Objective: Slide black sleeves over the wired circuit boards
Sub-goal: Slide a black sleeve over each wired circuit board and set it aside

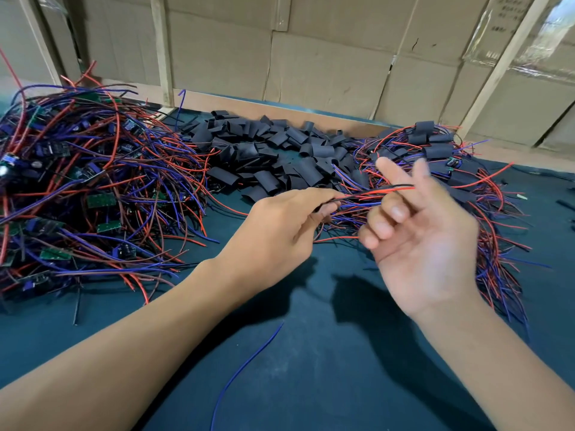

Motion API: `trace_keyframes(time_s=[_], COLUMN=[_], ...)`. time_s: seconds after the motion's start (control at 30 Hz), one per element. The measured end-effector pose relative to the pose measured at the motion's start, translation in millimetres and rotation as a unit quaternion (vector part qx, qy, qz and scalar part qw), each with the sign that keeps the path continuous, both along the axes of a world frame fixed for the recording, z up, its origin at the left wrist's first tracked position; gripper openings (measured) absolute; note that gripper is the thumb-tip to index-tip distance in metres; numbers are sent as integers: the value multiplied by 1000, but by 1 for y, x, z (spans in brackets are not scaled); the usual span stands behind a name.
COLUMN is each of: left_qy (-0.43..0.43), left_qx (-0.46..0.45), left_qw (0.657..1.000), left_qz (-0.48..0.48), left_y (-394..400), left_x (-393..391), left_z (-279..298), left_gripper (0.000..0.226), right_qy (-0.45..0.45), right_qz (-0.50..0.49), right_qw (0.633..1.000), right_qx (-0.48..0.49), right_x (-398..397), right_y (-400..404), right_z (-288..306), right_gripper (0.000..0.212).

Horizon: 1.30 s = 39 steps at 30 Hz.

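Above dark green felt (311, 368), left hand (280, 231) pinches red and black wires (389, 190) crossing the slack-fingered right hand (429, 244).

Nothing can be read with certainty. At about one o'clock a cardboard box (510, 14) bears a few lines of dark print, too blurred and small to make out.

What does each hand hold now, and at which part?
The left hand pinches a bundle of wires at its near end. The right hand is blurred; whether it grips them cannot be told.
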<state>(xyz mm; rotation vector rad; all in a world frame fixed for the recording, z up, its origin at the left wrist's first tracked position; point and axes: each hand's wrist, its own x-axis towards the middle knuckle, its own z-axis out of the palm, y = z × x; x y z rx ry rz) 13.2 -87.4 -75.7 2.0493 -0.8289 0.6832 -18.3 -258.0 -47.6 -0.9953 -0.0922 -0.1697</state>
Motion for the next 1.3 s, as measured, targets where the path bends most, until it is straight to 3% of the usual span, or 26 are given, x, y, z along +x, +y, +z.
trace_keyframes(time_s=[0.13,0.27,0.37,0.43,0.53,0.7,0.93,1.07,1.3], left_qy=[-1,-23,-61,-48,-31,-54,-144,-126,-83], left_qx=[22,91,157,153,129,112,203,211,180], left_qw=[1000,996,985,987,991,989,965,966,979], left_qz=[1,12,33,16,23,82,78,79,45], left_y=[3,0,-4,-3,0,5,3,0,1], left_x=[1,0,-2,-2,2,9,5,1,1], left_z=[1,5,6,7,8,11,11,13,15], left_gripper=[27,30,17,19,21,13,23,25,23], right_qy=[-5,-65,-106,-89,-20,48,12,-43,-88], right_qz=[-27,-26,-49,-60,-31,57,65,42,16], right_qw=[1000,988,946,932,976,996,992,988,977], right_qx=[7,-136,-303,-345,-217,-55,-109,-142,-195], right_x=[0,0,-3,-4,-1,5,7,4,7], right_y=[-6,1,10,14,13,-6,-6,1,-3], right_z=[2,-5,-16,-18,-11,2,-2,-5,-10], right_gripper=[25,25,29,42,53,37,16,7,9])
